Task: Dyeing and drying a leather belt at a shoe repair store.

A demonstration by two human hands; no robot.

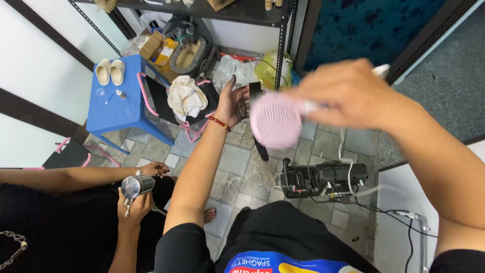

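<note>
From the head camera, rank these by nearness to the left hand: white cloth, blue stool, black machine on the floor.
From the left hand:
1. White cloth, just to its left on the pink-framed chair.
2. Black machine, on the floor, lower right.
3. Blue stool, far left beside the wall.

We see a pale pink round brush [275, 120], a bright blue stool [118, 101] bearing cream slippers [110, 71], a red beaded bracelet [219, 123], a black machine [321, 178], grey mottled floor tiles [237, 159] and a dark teal patterned curtain [374, 25].
</note>
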